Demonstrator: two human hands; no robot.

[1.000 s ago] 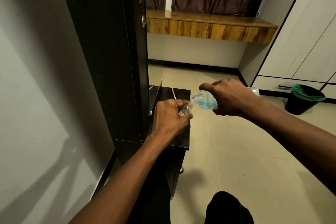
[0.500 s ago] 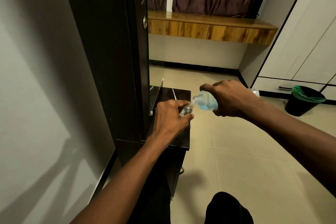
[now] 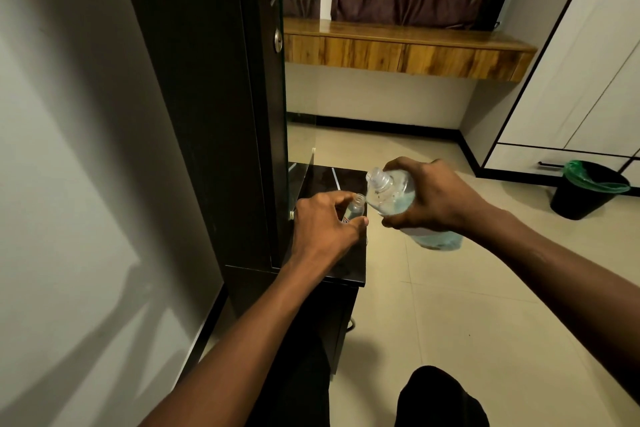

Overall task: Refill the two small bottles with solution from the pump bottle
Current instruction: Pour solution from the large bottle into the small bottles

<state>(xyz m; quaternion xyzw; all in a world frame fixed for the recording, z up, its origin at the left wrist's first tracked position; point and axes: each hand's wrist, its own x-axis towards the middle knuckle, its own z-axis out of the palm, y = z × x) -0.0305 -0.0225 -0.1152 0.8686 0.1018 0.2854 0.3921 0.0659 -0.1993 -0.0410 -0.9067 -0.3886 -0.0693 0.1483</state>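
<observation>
Left hand (image 3: 325, 222) grips small bottle (image 3: 356, 207); right hand (image 3: 437, 198) grips pump bottle (image 3: 388, 193).

The left hand (image 3: 323, 224) grips a small bottle (image 3: 355, 209) over the dark cabinet (image 3: 341, 262) — the right hand (image 3: 438, 196) holds the big bottle (image 3: 393, 192) tilted, neck beside it.

Small bottle (image 3: 356, 209): clear, uncapped, near upright, gripped in left hand (image 3: 325, 232) above dark worktop (image 3: 346, 180). Pump bottle (image 3: 391, 196): pump off, part-filled with blue liquid, tilted neck-up leftward, gripped in right hand (image 3: 436, 198), mouth just above small bottle's.
</observation>
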